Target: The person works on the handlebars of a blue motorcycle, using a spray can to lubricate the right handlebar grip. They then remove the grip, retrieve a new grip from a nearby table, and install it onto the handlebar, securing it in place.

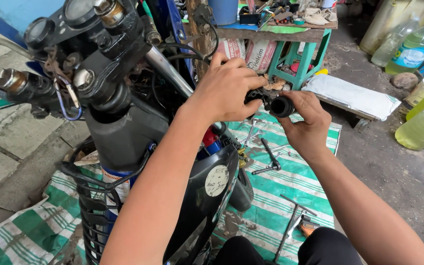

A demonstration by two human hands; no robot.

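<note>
My left hand (229,88) and right hand (306,122) meet at the black grip (281,106), and room there is tight. Left of them the handlebar clamp (99,73) and dangling wires (67,105) block any pass. Just beyond, the green stool (300,59) and the sacks (246,49) close off the far side. Below my hands the striped mat (290,181) lies open, though wrenches (270,159) and a T-handled tool (290,221) lie across it. To my right, bare floor (393,172) stays free up to the bottles (420,122).
</note>
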